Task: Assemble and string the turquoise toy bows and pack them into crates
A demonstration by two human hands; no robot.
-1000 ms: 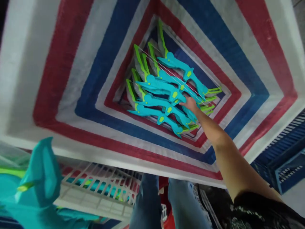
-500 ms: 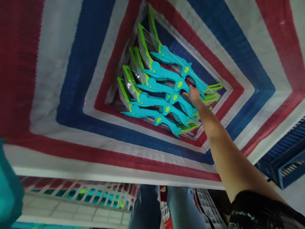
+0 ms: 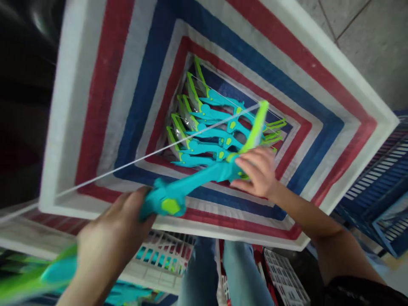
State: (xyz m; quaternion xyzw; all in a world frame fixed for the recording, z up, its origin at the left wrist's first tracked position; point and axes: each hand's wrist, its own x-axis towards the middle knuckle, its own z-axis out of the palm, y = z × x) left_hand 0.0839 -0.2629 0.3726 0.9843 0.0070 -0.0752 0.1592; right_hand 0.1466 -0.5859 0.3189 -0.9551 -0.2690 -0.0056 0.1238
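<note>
A turquoise and lime-green toy bow (image 3: 197, 178) with a white string stretches slantwise between my two hands, above the striped bin (image 3: 208, 225). My left hand (image 3: 114, 229) is wrapped round its turquoise middle, near the lime-green badge. At the other end, my right hand (image 3: 258, 170) has its fingers closed at the joint where the lime-green limb begins. Below, several similar toy bows (image 3: 207, 114) lie side by side on the bin's floor, partly covered by the held bow. The lower left end of the held bow is blurred.
White slatted baskets (image 3: 165, 250) with turquoise and green pieces stand at the lower left, beside my legs (image 3: 200, 272). Blue slatted crates (image 3: 379, 170) are at the right, and a white grid basket (image 3: 283, 276) is at the lower right. Tiled floor (image 3: 350, 38) shows at top right.
My right hand has come up out of the bin, off the bows lying there. My left hand has entered view, and a bow is now held between both hands. The view has pulled back.
</note>
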